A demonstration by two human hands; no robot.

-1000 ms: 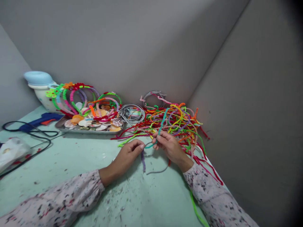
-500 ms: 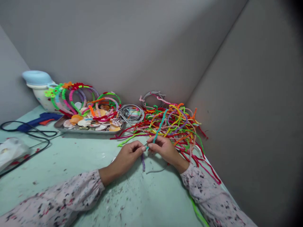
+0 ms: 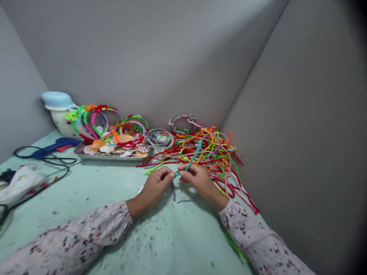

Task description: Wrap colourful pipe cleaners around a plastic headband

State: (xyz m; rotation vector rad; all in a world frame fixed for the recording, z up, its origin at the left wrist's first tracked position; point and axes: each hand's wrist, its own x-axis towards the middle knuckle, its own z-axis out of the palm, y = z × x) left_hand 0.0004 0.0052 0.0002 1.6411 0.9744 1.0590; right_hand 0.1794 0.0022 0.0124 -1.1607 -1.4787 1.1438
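My left hand [image 3: 156, 186] is pinched, with a short purple pipe cleaner [image 3: 173, 191] hanging below its fingertips. Close beside it, my right hand [image 3: 200, 182] grips a turquoise pipe cleaner [image 3: 195, 154] between thumb and fingers; its free end slants up and to the right. A thin grey wire [image 3: 176, 173] bridges the small gap between the fingertips. Another stretch of grey wire [image 3: 187, 201] shows just above the table, below the right hand. How the turquoise piece meets the wire is hidden by the fingers.
Behind the right hand spreads a tangled pile of coloured pipe cleaners [image 3: 206, 147]. Coiled wire [image 3: 160, 139] lies beside a metal tray [image 3: 114, 157] of shells and decorated hoops. Farther left are a blue glue gun [image 3: 53, 148], its black cord [image 3: 61, 176], a plastic bag [image 3: 25, 183] and a blue-lidded container [image 3: 59, 110].
The camera view has turned slightly left, so the tray, container and glue gun appear farther right. Both hands keep their pinch. The turquoise pipe cleaner's upper end sits slightly lower.
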